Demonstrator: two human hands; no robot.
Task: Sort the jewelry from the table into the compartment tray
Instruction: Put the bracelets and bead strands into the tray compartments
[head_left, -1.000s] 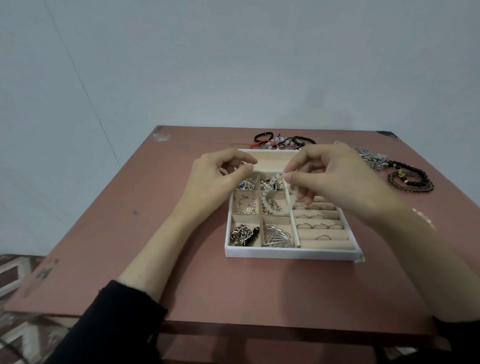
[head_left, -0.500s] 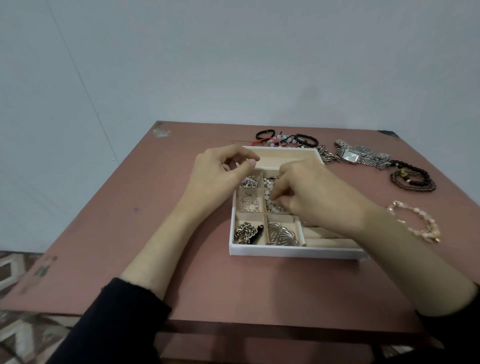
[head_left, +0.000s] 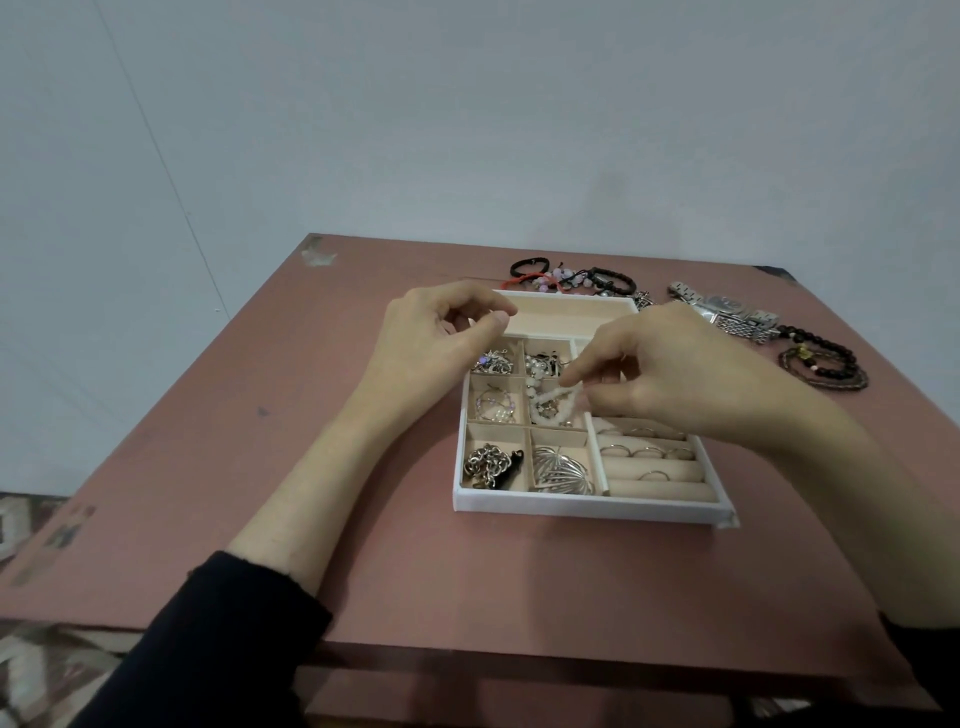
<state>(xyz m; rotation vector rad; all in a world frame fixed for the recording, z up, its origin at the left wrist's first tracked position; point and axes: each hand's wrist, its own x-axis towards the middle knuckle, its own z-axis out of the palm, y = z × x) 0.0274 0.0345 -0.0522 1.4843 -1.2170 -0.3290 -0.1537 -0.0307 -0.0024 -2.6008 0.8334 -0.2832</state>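
A white compartment tray (head_left: 587, 506) sits mid-table, with chains, earrings and a silver brooch in its left cells and rings on the rolls at its right. My right hand (head_left: 660, 369) hovers over the tray's middle and pinches a white bead bracelet (head_left: 553, 405), which droops into the centre cell. Above the tray's far left corner, my left hand (head_left: 431, 343) is curled with thumb and forefinger nearly touching and nothing visible in it.
On the pink table (head_left: 363, 519) beyond the tray lie cord bracelets (head_left: 571, 278). To the far right are a silver watch (head_left: 727, 312) and dark bead bracelets (head_left: 826, 364). My right forearm covers the table to the right of the tray.
My right hand dropped from above the tray into the centre cell, then drew back right a little, still pinching the white bracelet. The left hand has hardly moved.
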